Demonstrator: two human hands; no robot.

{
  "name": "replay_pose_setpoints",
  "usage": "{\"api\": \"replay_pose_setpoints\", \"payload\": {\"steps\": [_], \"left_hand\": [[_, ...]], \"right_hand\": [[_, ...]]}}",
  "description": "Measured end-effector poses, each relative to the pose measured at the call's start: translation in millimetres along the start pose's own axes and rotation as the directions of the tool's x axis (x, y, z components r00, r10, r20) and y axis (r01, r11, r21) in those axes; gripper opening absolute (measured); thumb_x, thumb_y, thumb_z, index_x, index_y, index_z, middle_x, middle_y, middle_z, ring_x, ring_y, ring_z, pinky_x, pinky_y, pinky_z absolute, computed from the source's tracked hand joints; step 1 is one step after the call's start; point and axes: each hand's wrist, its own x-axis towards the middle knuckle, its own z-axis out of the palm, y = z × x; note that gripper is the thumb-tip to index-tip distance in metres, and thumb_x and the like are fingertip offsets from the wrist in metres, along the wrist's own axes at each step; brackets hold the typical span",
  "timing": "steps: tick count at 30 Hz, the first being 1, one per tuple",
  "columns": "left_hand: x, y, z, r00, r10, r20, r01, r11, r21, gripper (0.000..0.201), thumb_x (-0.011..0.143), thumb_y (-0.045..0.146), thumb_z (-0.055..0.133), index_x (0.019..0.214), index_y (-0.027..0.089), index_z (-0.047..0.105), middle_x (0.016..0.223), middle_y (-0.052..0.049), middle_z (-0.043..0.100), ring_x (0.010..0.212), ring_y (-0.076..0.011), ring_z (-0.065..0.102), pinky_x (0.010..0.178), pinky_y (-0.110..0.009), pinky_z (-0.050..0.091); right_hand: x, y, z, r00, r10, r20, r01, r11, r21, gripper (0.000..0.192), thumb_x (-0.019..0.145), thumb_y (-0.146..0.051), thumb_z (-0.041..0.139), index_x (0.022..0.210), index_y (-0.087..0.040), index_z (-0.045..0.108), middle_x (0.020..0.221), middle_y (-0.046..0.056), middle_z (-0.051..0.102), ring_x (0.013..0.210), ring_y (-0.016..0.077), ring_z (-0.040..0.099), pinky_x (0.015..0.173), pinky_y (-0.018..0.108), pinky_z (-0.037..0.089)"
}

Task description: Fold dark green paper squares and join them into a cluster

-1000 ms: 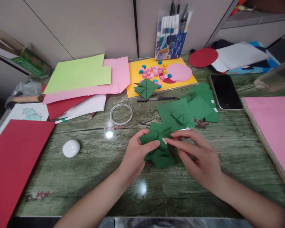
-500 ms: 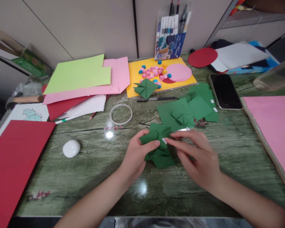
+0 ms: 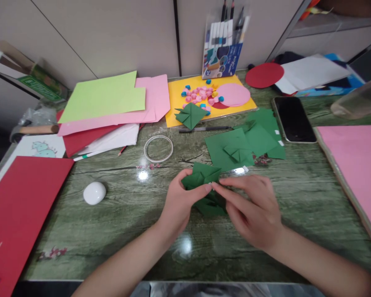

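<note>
Marker pack (image 3: 221,53) print too small to read; my left hand (image 3: 179,202) and right hand (image 3: 253,210) pinched folded green paper piece (image 3: 203,178) between fingertips, just above green table (image 3: 117,222)

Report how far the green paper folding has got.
Done: one folded green piece lies on the yellow sheet, another on a flat green square. In hand: left hand and right hand pinch a folded green assembly. Left: the unfolded green sheets beside the phone.
</note>
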Motion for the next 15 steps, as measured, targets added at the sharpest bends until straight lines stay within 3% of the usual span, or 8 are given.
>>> {"api": "replay_pose_setpoints", "payload": {"steps": [6,15], "left_hand": [[-1.0,-1.3,0.7,1.0,0.019,-0.011,-0.018,0.998,0.053,0.025,0.064,0.016,0.072,0.083,0.014,0.056,0.074,0.0,0.061,0.067,-0.0099,0.055,0.065,-0.023,0.045],[-1.8,-1.8,0.1,1.0,0.002,-0.021,-0.001,1.0,0.028,0.023,0.064,0.014,0.07,0.081,0.014,0.055,0.071,0.002,0.058,0.065,-0.0091,0.053,0.063,-0.021,0.044]], "right_hand": [[0.9,-1.0,-0.8,0.998,-0.056,-0.031,0.053,0.993,-0.107,0.032,0.075,-0.008,0.054,0.103,-0.022,0.062,0.094,0.005,0.068,0.082,0.0192,0.06,0.071,0.04,0.035],[6.7,-2.2,-4.0,0.969,-0.236,-0.073,0.203,0.93,-0.308,0.029,0.069,-0.01,0.063,0.096,-0.02,0.068,0.093,0.002,0.072,0.078,0.018,0.062,0.068,0.038,0.037]]}}
